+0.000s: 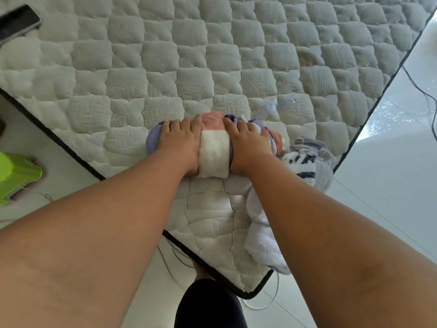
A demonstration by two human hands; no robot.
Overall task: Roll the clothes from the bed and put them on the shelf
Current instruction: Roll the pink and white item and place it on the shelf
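A rolled garment (214, 150) with cream, pink and purple bands lies on the quilted mattress (212, 67) near its front corner. My left hand (181, 139) presses palm-down on the roll's left end, fingers together. My right hand (248, 142) presses on its right end the same way. The cream band shows between the two hands. To the right of the roll lie a grey and navy striped piece (305, 162) and a white garment (262, 235), loose by the mattress edge. No shelf is in view.
A dark phone (19, 21) rests at the mattress's far left corner. A lime green object (16, 176) sits on the white floor at left. Cables (423, 91) run over the glossy floor at right and under the bed's front corner. My leg (208, 306) stands at the corner.
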